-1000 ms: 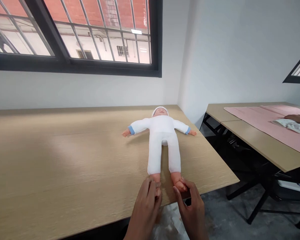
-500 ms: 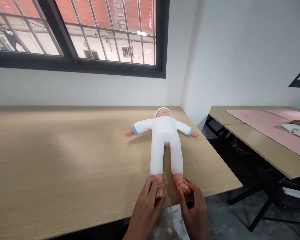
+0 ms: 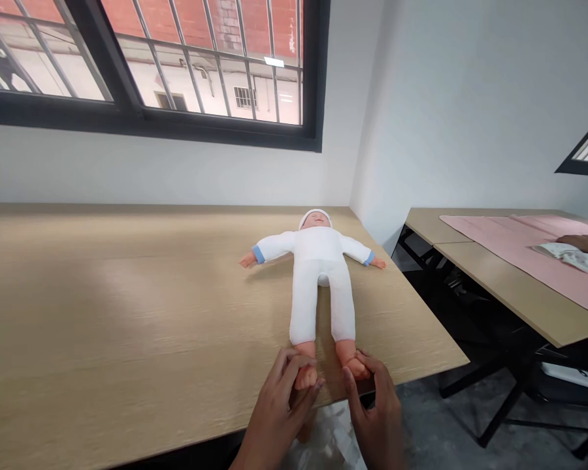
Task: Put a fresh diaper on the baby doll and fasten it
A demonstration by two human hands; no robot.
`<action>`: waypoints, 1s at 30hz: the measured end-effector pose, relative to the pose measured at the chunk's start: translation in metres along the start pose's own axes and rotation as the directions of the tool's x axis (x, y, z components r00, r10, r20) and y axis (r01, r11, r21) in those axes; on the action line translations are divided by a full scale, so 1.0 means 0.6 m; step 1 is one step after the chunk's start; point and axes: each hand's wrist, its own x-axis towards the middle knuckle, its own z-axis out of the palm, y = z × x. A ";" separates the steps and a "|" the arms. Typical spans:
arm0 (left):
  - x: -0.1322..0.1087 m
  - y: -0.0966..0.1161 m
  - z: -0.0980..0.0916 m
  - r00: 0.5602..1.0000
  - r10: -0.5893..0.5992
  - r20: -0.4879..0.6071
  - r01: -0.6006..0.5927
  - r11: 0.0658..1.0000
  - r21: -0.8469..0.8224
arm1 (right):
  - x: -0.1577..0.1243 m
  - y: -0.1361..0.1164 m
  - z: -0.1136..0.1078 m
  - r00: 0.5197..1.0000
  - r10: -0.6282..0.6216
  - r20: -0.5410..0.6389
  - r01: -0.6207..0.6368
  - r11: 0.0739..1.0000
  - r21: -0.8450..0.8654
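Note:
A baby doll [image 3: 318,274] in a white suit with blue cuffs and a white cap lies on its back on a long wooden table [image 3: 127,313], arms spread, feet toward me. My left hand [image 3: 281,401] pinches the doll's left-side foot at the table's near edge. My right hand [image 3: 375,408] wraps its fingers round the other foot. Both hands are closed on the feet.
A wall with a barred window runs behind the table. To the right, across a gap of floor, stands a second table [image 3: 509,287] with a pink cloth [image 3: 534,254]; another person's hand [image 3: 581,243] rests on a patterned fabric there. White plastic lies below my hands.
The view shifted slightly. My left fingers have spread round the doll's foot, which shows more plainly between them. The doll stays in place.

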 end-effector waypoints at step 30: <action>0.000 -0.005 -0.005 1.000 0.025 0.018 -0.024 0.999 -0.049 | -0.002 0.003 0.008 0.999 -0.015 -0.043 0.015 1.000 0.012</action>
